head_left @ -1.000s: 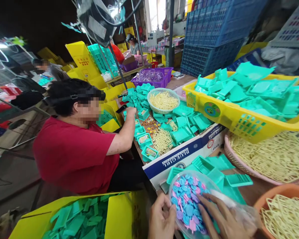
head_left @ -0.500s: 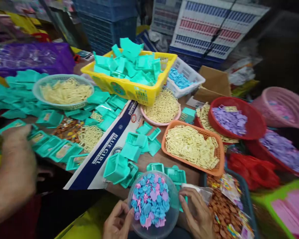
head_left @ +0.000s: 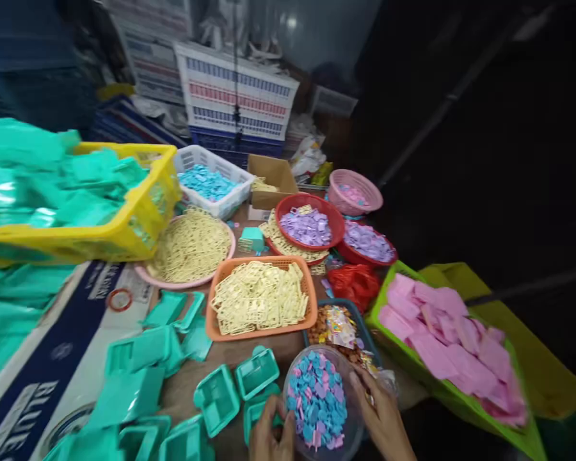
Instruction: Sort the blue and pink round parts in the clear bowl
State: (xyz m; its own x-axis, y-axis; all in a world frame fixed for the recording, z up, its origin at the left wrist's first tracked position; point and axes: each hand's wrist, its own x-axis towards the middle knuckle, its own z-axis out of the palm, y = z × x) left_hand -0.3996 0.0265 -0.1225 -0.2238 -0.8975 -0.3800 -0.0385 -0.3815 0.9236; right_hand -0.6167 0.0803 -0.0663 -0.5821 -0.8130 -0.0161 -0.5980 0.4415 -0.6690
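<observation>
At the near edge of the tabletop, both hands close on a clear round bowl (head_left: pixel 320 403) filled with small blue and pink plastic pieces (head_left: pixel 317 398). The left hand (head_left: pixel 269 435) curls against the bowl's left rim, thumb up along the wall; the right hand (head_left: pixel 383 416) clasps the right rim, fingers spread over the edge, and seems to pinch a bit of clear film there too — that part is too blurred to be sure.

The bowl sits tipped a little toward the person, its mouth facing up and slightly back to the camera. Being round, it has no real long axis; what matters is that opening. The pieces lie heaped to the rim, so to handle it well I judge the grip should stay even on both sides and the rim level — any further tilt toward the near edge would likely spill pieces off the tabletop.

Just left of the bowl lie open teal plastic boxes (head_left: pixel 256 372), one nearly touching the left hand. Behind it stand a dark tray of small printed packets (head_left: pixel 338 325) and an orange basket of cream plastic frames (head_left: pixel 260 296). To the right, at the tabletop's right edge, a green bin of pink sheets (head_left: pixel 441 346) leans outward.
</observation>
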